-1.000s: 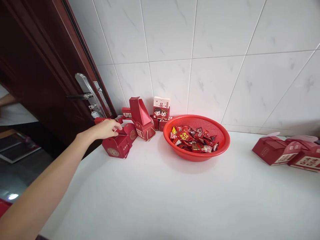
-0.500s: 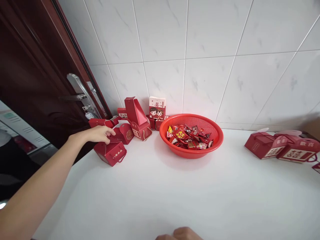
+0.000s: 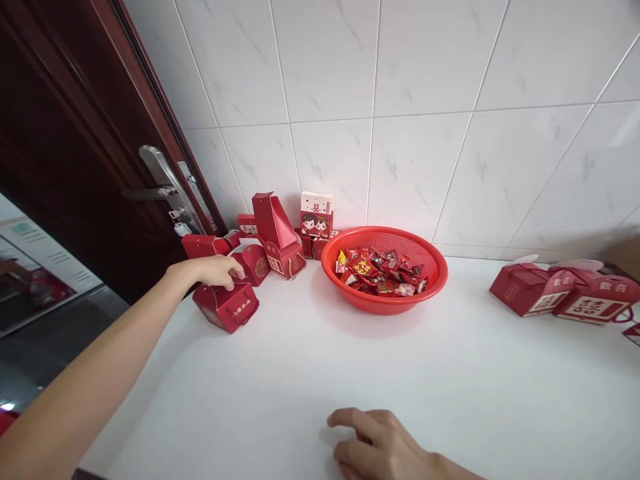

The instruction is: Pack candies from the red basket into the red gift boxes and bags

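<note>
Fingers of the left hand (image 3: 219, 271) are curling down over the top of the front red box (image 3: 229, 308), can't tell if they're actually pinching it. Right hand (image 3: 383, 445) is hovering low over the white table (image 3: 260, 393), fingers loosely bent with gaps between, holding nothing I can see.

Counting: one red basket (image 3: 387, 306) is holding a pile of wrapped candies (image 3: 385, 272) (too jumbled to count), one tall-lidded box (image 3: 283, 243) is standing left of it, and one cartoon-print box (image 3: 317, 215) is sitting by the wall. Two handled boxes are lining up on the right, the near one (image 3: 530, 291) and its neighbor (image 3: 595, 298), with a third poking in.

Front box is sitting near the table's left edge; loads of bare tabletop is stretching before the basket. Half a second back only knuckles were showing at the bottom; now the right hand's fingers are showing too.
</note>
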### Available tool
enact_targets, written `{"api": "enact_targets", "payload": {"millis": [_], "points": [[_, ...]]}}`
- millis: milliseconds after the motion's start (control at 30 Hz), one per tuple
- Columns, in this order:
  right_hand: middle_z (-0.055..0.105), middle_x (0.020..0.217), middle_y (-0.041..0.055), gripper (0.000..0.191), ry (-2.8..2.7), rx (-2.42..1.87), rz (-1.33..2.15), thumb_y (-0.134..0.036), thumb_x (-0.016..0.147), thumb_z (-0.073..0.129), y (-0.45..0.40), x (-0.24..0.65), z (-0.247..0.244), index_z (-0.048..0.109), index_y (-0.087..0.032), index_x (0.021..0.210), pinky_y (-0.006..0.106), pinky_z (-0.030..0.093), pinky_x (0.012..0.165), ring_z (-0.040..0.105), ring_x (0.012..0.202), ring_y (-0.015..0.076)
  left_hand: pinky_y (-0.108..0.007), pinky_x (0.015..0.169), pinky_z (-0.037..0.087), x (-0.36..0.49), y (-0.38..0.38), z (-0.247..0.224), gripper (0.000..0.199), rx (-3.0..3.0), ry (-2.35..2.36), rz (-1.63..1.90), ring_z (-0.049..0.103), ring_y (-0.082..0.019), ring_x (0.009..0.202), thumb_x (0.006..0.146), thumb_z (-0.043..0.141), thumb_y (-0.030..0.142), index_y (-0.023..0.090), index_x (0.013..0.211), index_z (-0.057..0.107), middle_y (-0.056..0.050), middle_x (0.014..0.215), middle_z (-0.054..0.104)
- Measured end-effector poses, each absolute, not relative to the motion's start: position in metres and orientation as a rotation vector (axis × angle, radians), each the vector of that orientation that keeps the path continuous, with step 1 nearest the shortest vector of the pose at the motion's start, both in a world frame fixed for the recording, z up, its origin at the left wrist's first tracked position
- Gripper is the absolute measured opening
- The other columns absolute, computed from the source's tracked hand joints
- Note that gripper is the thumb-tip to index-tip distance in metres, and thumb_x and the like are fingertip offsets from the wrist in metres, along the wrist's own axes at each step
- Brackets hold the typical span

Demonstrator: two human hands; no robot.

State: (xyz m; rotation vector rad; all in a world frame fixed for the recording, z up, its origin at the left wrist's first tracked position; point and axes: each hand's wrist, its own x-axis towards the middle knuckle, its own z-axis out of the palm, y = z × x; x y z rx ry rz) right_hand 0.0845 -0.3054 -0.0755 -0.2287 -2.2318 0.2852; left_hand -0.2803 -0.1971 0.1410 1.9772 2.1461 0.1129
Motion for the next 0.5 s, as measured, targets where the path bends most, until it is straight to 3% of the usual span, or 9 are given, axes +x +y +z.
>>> {"api": "enact_targets", "payload": {"millis": [33,100,200,300,400,500], "points": [[0.073,0.106,0.0118,0.018,-2.226,-0.229,0.294,-0.007,0.087,0.045,-0.304,0.085,-0.073,0.059,-0.019,0.088,0.023,0.045,0.046,0.062,0.054,0.0108,-0.022,0.055,0.04,-0.278,-0.196,0.141,0.019,1.982,2.121,0.034,0.056,-0.015,0.059,0.063,0.072,0.037,0.019,0.069,0.07,0.002,0.064,0.066],[0.072,0.11,0.0125,0.02,-2.251,-0.265,0.355,-0.008,0.087,0.046,-0.3,0.089,-0.065,0.061,-0.019,0.096,0.025,0.051,0.053,0.063,0.057,0.0118,-0.024,0.056,0.036,-0.27,-0.193,0.143,0.029,2.006,2.068,-0.128,0.05,-0.014,0.059,0.074,0.061,0.043,0.02,0.056,0.057,0.001,0.06,0.059],[0.069,0.12,0.0136,0.023,-2.282,-0.417,0.583,-0.012,0.094,0.048,-0.29,0.097,-0.048,0.06,-0.02,0.112,0.027,0.058,0.067,0.066,0.066,0.0118,-0.029,0.057,0.033,-0.243,-0.193,0.145,0.038,2.142,1.915,-0.09,0.048,-0.017,0.059,0.079,0.053,0.048,0.021,0.053,0.046,-0.001,0.061,0.054],[0.066,0.123,0.0142,0.025,-2.101,-0.579,0.632,-0.016,0.099,0.046,-0.275,0.104,-0.031,0.058,-0.022,0.12,0.026,0.057,0.066,0.062,0.065,0.0102,-0.03,0.058,0.034,-0.203,-0.202,0.143,0.035,2.242,1.679,0.041,0.052,-0.019,0.063,0.083,0.051,0.048,0.022,0.06,0.05,-0.002,0.067,0.058],[0.065,0.124,0.0146,0.027,-1.908,-0.699,0.543,-0.021,0.102,0.047,-0.259,0.11,-0.013,0.055,-0.023,0.129,0.03,0.059,0.071,0.063,0.071,0.0118,-0.031,0.055,0.03,-0.16,-0.215,0.134,0.04,2.348,1.619,0.144,0.049,-0.017,0.056,0.09,0.046,0.046,0.021,0.06,0.049,-0.001,0.06,0.052],[0.064,0.128,0.0148,0.026,-1.909,-0.75,0.603,-0.03,0.104,0.049,-0.248,0.119,0.006,0.064,-0.023,0.124,0.028,0.058,0.068,0.069,0.087,0.0163,-0.03,0.059,0.037,-0.127,-0.225,0.12,0.036,2.39,1.559,0.263,0.057,-0.019,0.061,0.095,0.043,0.04,0.022,0.077,0.067,-0.002,0.065,0.063]]}}
